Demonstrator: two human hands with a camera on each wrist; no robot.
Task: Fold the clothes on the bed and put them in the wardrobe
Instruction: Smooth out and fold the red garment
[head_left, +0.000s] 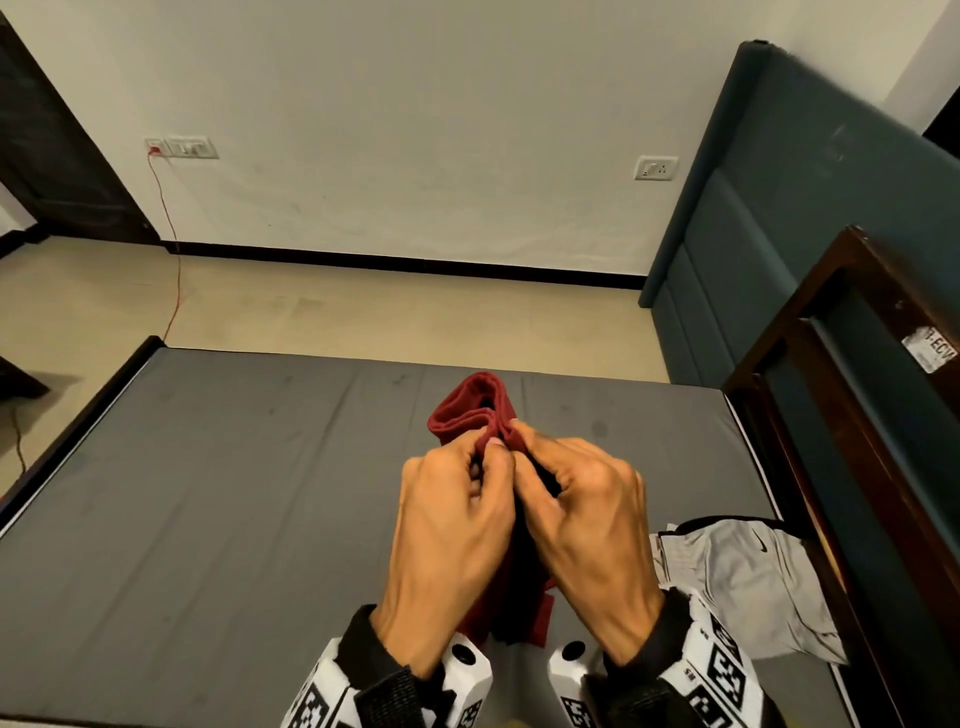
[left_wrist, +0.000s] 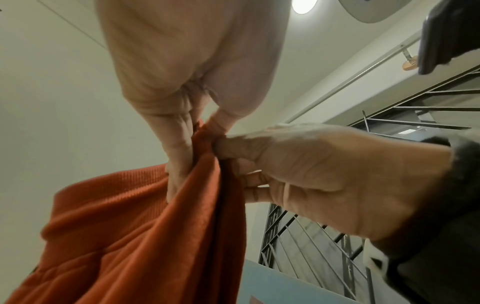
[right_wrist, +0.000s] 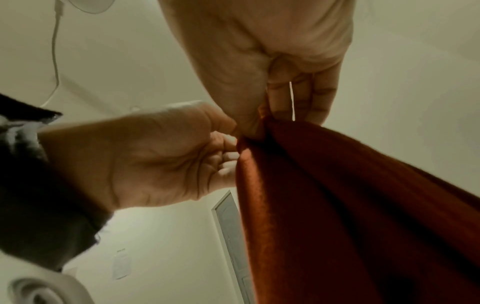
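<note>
- A dark red garment (head_left: 475, 410) is held up in the air over the grey mattress (head_left: 208, 493), bunched edges pinched together at the top.
- The left hand (head_left: 452, 525) is closed on the cloth, thumb and fingertips pinching it.
- The right hand (head_left: 587, 514) is clamped on the same edge, touching the left one.
- From the wrist views, the fabric is seen hanging down below both pinches.
- A grey Nike garment (head_left: 737, 582) is left crumpled on the mattress, near the right wrist, beside a dark wooden frame (head_left: 789, 415).
</note>
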